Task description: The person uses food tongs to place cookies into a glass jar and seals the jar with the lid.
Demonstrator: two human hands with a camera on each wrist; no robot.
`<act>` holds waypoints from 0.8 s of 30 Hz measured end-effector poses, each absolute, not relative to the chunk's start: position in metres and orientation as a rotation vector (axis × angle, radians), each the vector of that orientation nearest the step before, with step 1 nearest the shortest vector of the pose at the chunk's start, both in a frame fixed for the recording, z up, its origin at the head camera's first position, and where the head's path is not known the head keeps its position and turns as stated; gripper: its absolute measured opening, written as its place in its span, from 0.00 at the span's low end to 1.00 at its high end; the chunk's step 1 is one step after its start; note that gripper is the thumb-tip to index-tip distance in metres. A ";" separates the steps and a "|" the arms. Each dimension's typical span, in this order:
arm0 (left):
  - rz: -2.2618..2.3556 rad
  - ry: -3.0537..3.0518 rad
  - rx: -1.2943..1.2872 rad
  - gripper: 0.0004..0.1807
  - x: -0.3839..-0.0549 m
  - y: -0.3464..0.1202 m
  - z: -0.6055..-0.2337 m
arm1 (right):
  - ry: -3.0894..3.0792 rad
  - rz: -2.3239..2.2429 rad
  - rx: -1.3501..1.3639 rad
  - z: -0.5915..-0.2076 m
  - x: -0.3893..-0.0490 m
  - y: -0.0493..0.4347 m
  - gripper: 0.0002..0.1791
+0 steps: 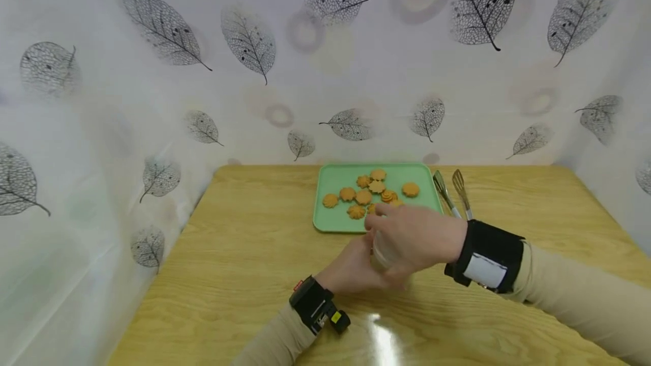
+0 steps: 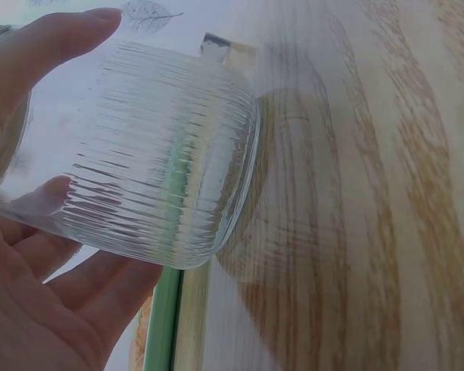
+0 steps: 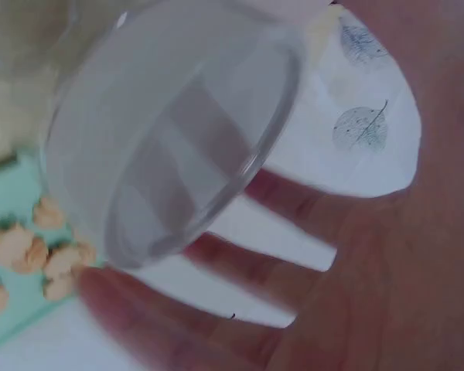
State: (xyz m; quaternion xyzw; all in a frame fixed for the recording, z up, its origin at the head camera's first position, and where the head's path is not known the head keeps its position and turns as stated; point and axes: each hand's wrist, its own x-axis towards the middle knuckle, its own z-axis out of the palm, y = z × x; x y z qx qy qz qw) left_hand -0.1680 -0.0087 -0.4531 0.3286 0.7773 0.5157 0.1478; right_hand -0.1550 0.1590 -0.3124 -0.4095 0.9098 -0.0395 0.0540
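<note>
My left hand point(image 1: 353, 269) grips a clear, ribbed glass jar point(image 2: 158, 154), with thumb on one side and fingers curled round the other. In the left wrist view the jar's base faces the wooden table. Above it, my right hand point(image 1: 419, 236) holds the jar's round, see-through lid point(image 3: 178, 147), its fingers spread round the edge; this hand is blurred. Just beyond both hands lies a green tray point(image 1: 325, 223) with several scalloped cookies point(image 1: 347, 194) on it. My right hand overlaps the tray's near right corner in the head view.
Two slotted metal utensils point(image 1: 460, 186) lie to the right of the tray. The wooden table point(image 1: 244, 230) spreads around the hands. A white, leaf-printed sheet point(image 1: 285, 89) rises behind the table and along its sides.
</note>
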 end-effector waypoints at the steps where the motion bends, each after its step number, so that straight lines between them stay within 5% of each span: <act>1: 1.464 2.245 0.955 0.52 -0.169 -0.009 -0.453 | 2.808 -0.098 -1.175 -0.313 -0.156 0.157 0.33; 5: 1.406 2.276 1.002 0.54 -0.173 -0.009 -0.454 | 2.907 -0.001 -0.939 -0.314 -0.157 0.155 0.32; 10: 1.431 2.246 0.983 0.52 -0.172 -0.009 -0.453 | 2.791 -0.035 -1.117 -0.309 -0.159 0.158 0.22; 15: 1.472 2.193 0.984 0.44 -0.172 -0.010 -0.451 | 2.691 -0.104 -1.359 -0.304 -0.159 0.164 0.34; 24: 1.393 2.253 1.001 0.55 -0.174 -0.010 -0.452 | 2.904 -0.049 -0.963 -0.309 -0.155 0.160 0.28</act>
